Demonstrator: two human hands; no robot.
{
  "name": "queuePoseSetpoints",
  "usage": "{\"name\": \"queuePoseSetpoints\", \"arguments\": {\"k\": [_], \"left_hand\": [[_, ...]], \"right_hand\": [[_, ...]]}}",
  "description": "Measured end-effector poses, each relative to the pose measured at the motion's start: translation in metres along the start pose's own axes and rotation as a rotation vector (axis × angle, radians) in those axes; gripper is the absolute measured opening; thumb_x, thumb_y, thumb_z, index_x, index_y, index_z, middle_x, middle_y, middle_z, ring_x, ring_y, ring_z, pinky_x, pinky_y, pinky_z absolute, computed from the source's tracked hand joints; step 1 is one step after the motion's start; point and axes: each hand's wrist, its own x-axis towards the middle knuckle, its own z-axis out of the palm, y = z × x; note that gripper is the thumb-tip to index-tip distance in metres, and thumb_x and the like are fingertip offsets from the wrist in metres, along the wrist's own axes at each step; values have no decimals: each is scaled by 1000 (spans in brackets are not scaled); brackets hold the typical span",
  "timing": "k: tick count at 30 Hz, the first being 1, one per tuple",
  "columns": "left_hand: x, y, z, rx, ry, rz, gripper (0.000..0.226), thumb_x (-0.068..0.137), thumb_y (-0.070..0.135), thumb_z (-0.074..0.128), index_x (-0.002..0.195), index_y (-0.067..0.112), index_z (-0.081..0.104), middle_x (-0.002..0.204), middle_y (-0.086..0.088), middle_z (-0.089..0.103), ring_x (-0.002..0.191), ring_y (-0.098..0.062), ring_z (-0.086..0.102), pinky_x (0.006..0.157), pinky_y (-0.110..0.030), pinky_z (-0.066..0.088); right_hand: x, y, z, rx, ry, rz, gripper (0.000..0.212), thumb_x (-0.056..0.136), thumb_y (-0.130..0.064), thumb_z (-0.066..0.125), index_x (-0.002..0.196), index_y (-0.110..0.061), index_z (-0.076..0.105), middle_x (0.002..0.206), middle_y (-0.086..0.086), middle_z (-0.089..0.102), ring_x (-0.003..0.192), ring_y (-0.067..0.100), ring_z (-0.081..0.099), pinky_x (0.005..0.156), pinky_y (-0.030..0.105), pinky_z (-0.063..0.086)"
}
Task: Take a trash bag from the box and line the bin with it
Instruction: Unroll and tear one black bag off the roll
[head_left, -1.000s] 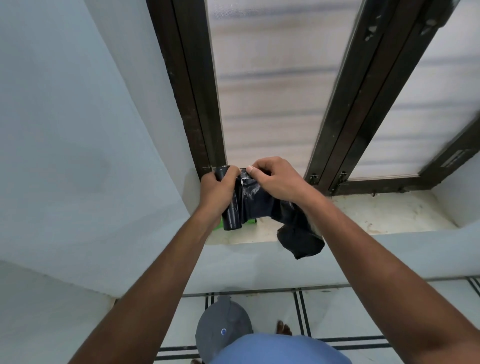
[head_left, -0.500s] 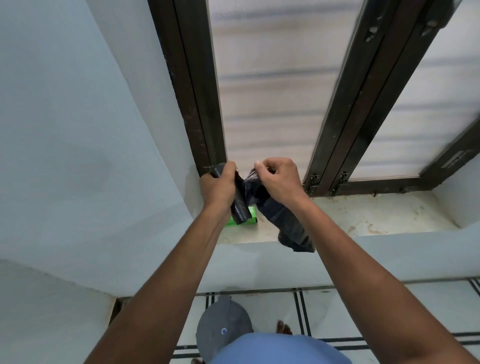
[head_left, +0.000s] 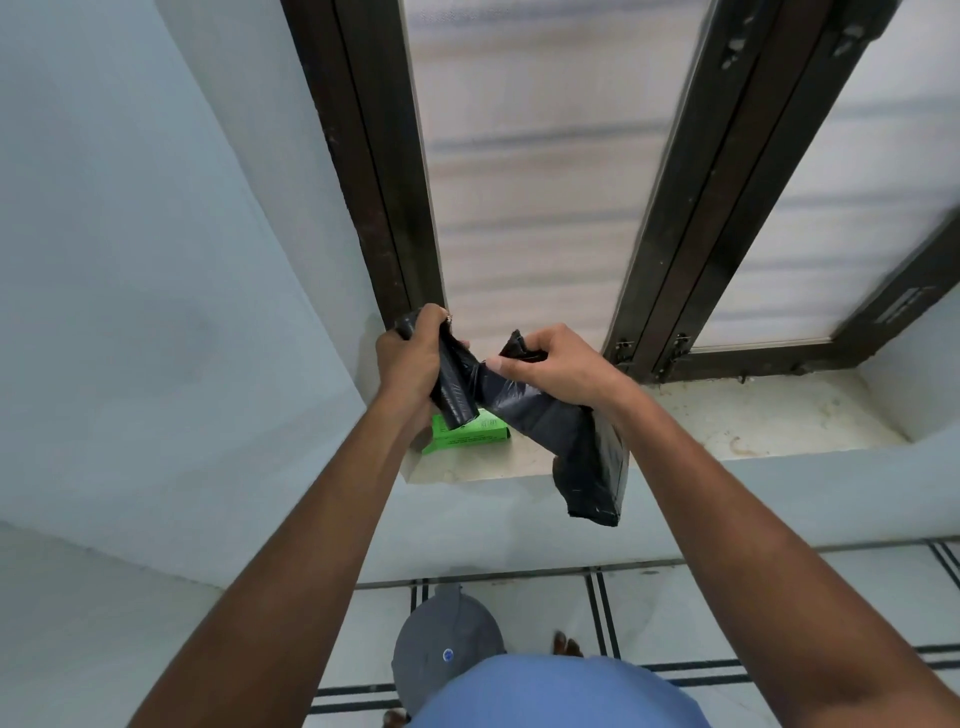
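While both hands work above the sill, one trash bag (head_left: 582, 436) is being parted from the roll (head_left: 453, 387).

Clenched around the black roll, the left hand (head_left: 408, 358) holds it upright over the green box (head_left: 467, 431), which lies on the window sill (head_left: 753, 421) with nothing of its inside on show, so whether more rolls remain in it cannot be told. Thumb and fingers of the right hand (head_left: 556, 366) pinch the loose bag near its top, where it meets the roll; the rest hangs folded and limp past the sill's edge. Thin, light and slick, the film will likely stretch or slip unless it is gripped close to the tear line. On the floor below stands the grey bin (head_left: 441, 639), lid shut, contents hidden, not yet lined.
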Motion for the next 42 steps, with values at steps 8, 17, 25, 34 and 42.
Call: {"name": "queuePoseSetpoints", "arguments": {"k": [8, 17, 25, 34, 42], "left_hand": [[6, 3, -4, -139, -57, -102, 16, 91, 20, 73, 91, 8, 62, 60, -3, 55, 48, -16, 52, 50, -27, 50], [10, -7, -22, 121, -222, -78, 16, 89, 26, 75, 89, 12, 67, 66, -5, 59, 55, -18, 56, 55, -29, 52], [-2, -53, -18, 489, -525, -112, 52, 80, 44, 97, 120, 20, 74, 99, 1, 81, 71, -14, 74, 67, -28, 60], [4, -61, -16, 324, -545, -232, 36, 88, 21, 90, 113, -1, 76, 85, -11, 72, 67, -20, 65, 66, -35, 59], [13, -43, -25, 304, -561, -396, 40, 89, 40, 89, 116, 11, 83, 103, -11, 84, 82, -24, 78, 79, -35, 62]], "right_hand": [[6, 7, 3, 291, 178, 193, 30, 101, -32, 85, 100, -3, 82, 98, 17, 86, 95, 37, 85, 92, 51, 69], [21, 32, -20, 423, 419, 271, 33, 106, -48, 75, 107, -15, 79, 112, 17, 84, 110, 38, 81, 100, 53, 65], [30, 3, 1, 750, 340, 298, 42, 107, -45, 76, 120, -6, 78, 100, 10, 85, 91, 30, 80, 82, 39, 65], [6, 8, -19, 398, 119, 391, 126, 69, -106, 63, 163, -22, 52, 153, 8, 65, 142, 32, 58, 121, 60, 44], [-23, 53, 4, 483, -32, 331, 26, 102, -29, 84, 120, -11, 81, 113, 5, 87, 109, 22, 82, 109, 46, 62]]}}
